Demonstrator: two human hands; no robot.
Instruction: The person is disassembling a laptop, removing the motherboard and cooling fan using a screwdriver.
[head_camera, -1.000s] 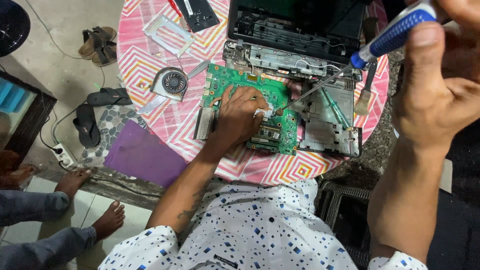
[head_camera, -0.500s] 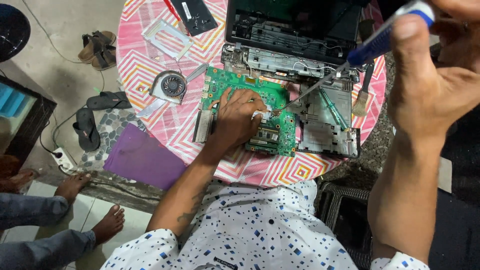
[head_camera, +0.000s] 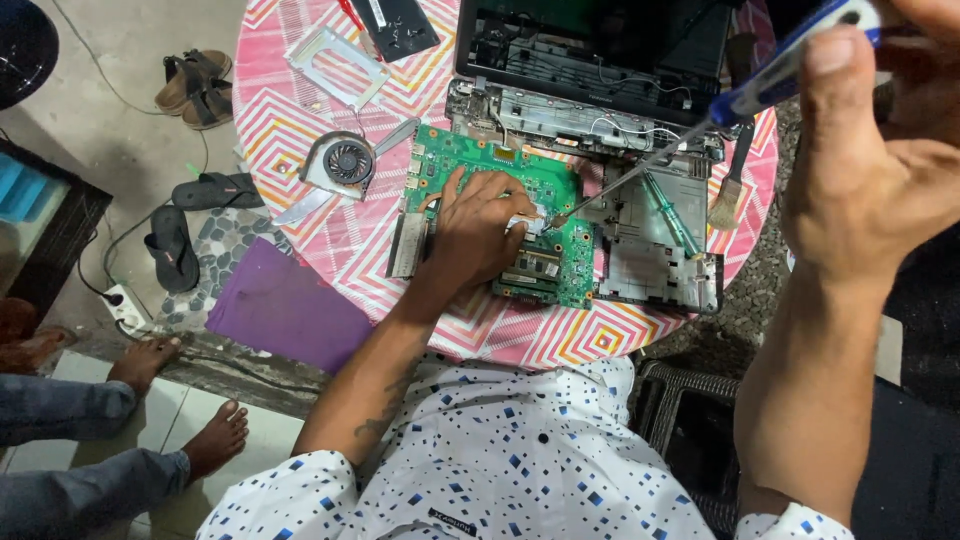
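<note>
Motherboard, green and lying on the pink patterned table, stays steady under the flat, unclenched left hand while the right hand, clenched round the screwdriver, should keep its tip square on the screw.

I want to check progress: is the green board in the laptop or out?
Out: the board lies on the tablecloth beside the open laptop.

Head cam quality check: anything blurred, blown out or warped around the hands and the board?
Head view: the right hand and its blue-handled screwdriver sit close to the lens, oversized and soft; the left hand on the green circuit board is sharp. Light is even and flat, no blown glare, only faint shadow under the left hand. Wide-angle stretch shows at the edges, and the floor at left is dimmer.
</note>
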